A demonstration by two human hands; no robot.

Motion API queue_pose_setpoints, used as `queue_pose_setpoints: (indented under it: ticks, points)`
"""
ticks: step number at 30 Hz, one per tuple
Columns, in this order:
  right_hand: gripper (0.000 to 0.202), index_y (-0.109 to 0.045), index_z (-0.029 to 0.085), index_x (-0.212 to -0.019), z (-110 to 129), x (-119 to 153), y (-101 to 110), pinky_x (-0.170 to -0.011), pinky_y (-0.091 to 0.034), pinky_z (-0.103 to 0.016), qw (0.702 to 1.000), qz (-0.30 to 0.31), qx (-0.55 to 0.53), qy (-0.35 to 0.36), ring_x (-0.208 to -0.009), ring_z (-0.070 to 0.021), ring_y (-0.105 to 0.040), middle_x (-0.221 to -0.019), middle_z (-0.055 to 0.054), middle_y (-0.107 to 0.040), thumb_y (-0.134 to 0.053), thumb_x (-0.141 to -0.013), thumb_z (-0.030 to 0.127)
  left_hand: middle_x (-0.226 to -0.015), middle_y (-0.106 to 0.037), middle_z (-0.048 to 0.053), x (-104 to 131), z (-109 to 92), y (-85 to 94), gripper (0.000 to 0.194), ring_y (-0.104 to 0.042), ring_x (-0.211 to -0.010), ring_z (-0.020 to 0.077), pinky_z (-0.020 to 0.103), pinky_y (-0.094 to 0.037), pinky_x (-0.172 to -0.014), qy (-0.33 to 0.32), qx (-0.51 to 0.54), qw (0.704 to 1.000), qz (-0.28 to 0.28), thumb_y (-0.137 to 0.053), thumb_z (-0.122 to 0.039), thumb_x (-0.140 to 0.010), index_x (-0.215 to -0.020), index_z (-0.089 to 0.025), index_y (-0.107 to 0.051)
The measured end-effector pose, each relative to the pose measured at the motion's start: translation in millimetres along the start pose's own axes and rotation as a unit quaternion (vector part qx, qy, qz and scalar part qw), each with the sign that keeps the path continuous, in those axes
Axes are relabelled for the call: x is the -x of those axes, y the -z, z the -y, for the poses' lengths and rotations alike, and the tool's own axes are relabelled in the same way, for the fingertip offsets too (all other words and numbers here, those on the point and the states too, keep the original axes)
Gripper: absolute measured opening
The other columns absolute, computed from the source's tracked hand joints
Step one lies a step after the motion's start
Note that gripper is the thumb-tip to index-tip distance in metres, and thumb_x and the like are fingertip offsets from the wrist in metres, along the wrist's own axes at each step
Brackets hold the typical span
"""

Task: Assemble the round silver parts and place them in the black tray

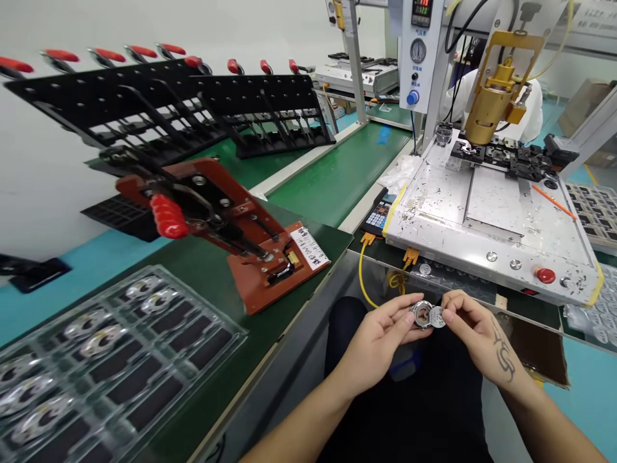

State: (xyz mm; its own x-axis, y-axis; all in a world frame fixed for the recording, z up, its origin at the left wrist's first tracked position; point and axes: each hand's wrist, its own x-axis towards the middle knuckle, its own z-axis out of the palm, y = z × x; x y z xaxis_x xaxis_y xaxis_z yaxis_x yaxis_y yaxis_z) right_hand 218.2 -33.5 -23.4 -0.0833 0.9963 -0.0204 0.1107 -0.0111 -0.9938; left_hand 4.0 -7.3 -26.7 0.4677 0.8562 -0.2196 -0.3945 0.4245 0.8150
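Observation:
Over my lap, my left hand [385, 331] pinches a small round metal ring part [422, 314] with an opening in its middle. Close against it, my right hand [475, 331] holds a small pale round disc [436, 317] between thumb and fingers. The disc's edge overlaps or touches the ring's right side; whether the two are joined I cannot tell. Both hands are closed at the fingertips. Left of my hands stands a brown clamp fixture [260, 283] with a red handle [168, 217] and a white handwritten label.
A clear tray [159, 341] with several silver parts lies at left. Black clamp racks [270, 109] stand behind. At right is a white dispensing machine [506, 231] with a gold head [491, 96] and red button [545, 275]. A yellow cable [361, 276] hangs near my hands.

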Motion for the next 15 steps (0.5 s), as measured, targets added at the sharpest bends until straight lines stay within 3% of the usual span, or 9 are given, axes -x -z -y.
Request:
queue_pose_setpoints:
  ticks: [3,15]
  points:
    - [0.025,-0.063,0.023,-0.091,7.3,-1.0,-8.3,-0.092,-0.044,-0.031,0.999,0.008,0.026,0.025,-0.106,-0.0197,-0.057,-0.114,-0.004,-0.060,-0.066,-0.106,0.042,-0.121,-0.081,0.013,1.1,1.4,-3.1,0.049,-0.077,-0.117,0.0311,0.044,-0.064,-0.105,-0.001,0.007,1.000,0.002,-0.084,-0.044,-0.093,-0.132,-0.016,-0.075]
    - [0.022,-0.062,0.023,-0.091,5.4,0.7,-16.4,-0.092,-0.046,-0.033,0.999,-0.003,0.034,0.042,-0.105,-0.0203,-0.058,-0.112,-0.004,-0.061,-0.064,-0.107,0.039,-0.125,-0.080,0.015,7.1,1.1,-10.1,0.051,-0.076,-0.121,0.0341,0.047,-0.062,-0.108,-0.012,0.004,1.000,0.003,-0.083,-0.045,-0.093,-0.133,-0.015,-0.074]
